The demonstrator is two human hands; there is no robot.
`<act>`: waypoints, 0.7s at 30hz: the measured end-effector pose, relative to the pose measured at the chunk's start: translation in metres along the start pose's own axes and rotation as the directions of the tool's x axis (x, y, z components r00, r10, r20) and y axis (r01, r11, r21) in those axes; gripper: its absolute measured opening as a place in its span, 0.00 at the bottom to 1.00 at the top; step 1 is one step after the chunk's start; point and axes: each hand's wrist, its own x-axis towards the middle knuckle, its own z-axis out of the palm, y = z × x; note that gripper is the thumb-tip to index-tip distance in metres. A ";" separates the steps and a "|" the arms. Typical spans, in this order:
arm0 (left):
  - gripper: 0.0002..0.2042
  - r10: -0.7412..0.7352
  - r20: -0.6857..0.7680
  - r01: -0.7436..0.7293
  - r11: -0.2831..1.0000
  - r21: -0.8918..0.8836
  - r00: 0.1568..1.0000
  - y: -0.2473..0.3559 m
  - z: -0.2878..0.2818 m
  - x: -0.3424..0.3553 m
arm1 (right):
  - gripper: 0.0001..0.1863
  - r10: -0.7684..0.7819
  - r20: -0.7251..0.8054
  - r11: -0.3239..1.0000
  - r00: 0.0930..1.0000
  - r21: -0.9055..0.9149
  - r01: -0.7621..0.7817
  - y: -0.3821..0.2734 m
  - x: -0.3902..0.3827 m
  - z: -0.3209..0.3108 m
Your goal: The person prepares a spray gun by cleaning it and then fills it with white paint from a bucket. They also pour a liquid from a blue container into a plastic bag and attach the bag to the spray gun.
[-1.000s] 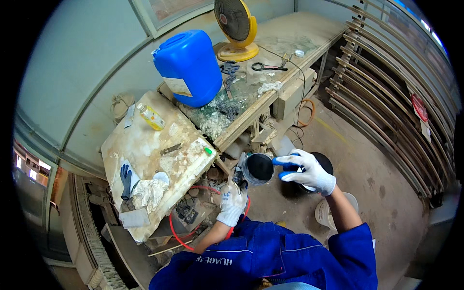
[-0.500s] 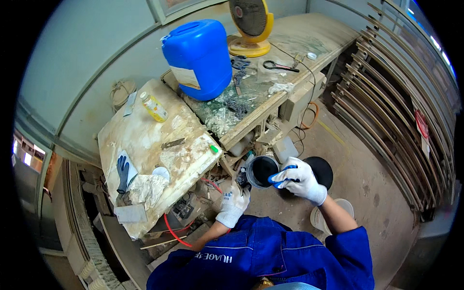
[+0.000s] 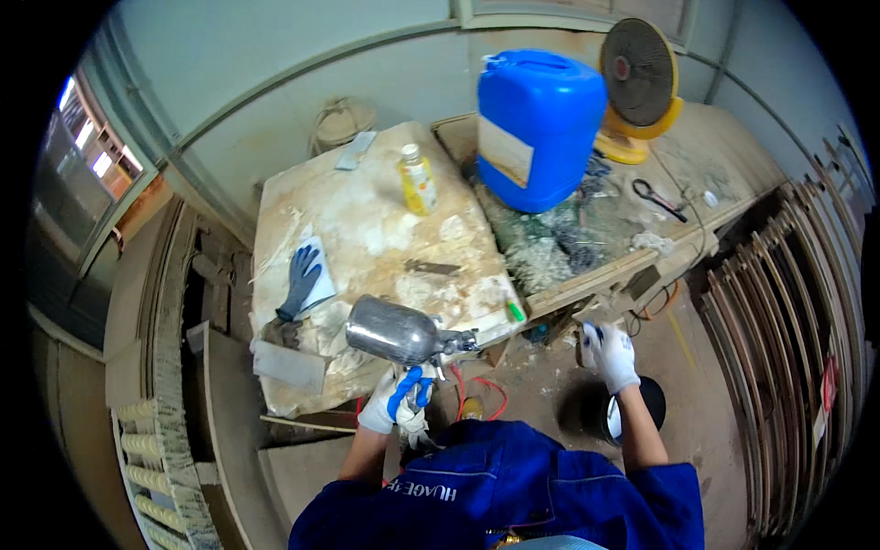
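A metal spray gun with a silvery cup is gripped in my left hand, its fingers wrapped round the handle. The cup lies nearly sideways, its rounded end toward the left, above the worktable's front edge. My right hand, in a white glove, hangs to the right over the floor with the fingers drawn together. Whether something small is between them I cannot make out. Below and beside it stands a black round container, partly hidden by my forearm.
The stained worktable bears a yellow bottle, a blue-grey glove and crumpled sheeting. A blue jerrycan and yellow fan stand on the bench behind. Red hose hangs below. Stacked frames line the right.
My left hand has lifted and moved left with the spray gun, now tipped sideways; before, a dark round opening showed beside it. My right hand has moved away from it. The view has turned left.
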 end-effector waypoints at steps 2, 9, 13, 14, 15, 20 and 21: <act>0.13 0.015 -0.056 -0.018 0.999 -0.050 0.998 0.009 -0.030 -0.009 | 0.24 -0.382 -0.185 0.910 0.906 -0.248 0.333 -0.047 0.028 0.021; 0.11 0.116 -0.139 -0.113 0.993 0.027 0.983 0.022 -0.066 -0.038 | 0.27 -0.691 0.079 0.714 0.718 -0.076 0.696 -0.205 0.148 0.129; 0.09 0.263 -0.023 -0.242 0.915 0.324 0.964 0.034 -0.059 -0.047 | 0.28 -0.564 0.230 0.802 0.793 -0.077 0.593 -0.256 0.189 0.185; 0.09 0.206 -0.055 -0.196 0.969 0.151 0.977 0.038 -0.050 -0.051 | 0.31 -0.534 0.240 0.765 0.811 -0.271 0.584 -0.260 0.186 0.192; 0.09 0.150 -0.130 -0.139 0.986 0.089 0.980 0.038 -0.054 -0.050 | 0.31 -0.549 0.239 0.699 0.801 -0.394 0.597 -0.265 0.191 0.199; 0.10 0.237 -0.044 -0.204 0.905 0.373 0.971 0.053 -0.047 -0.057 | 0.16 -0.506 0.265 0.791 0.821 -0.239 0.564 -0.263 0.202 0.189; 0.11 0.215 -0.089 -0.174 0.925 0.337 0.973 0.053 -0.045 -0.058 | 0.15 -0.525 0.260 0.787 0.810 -0.213 0.579 -0.260 0.201 0.183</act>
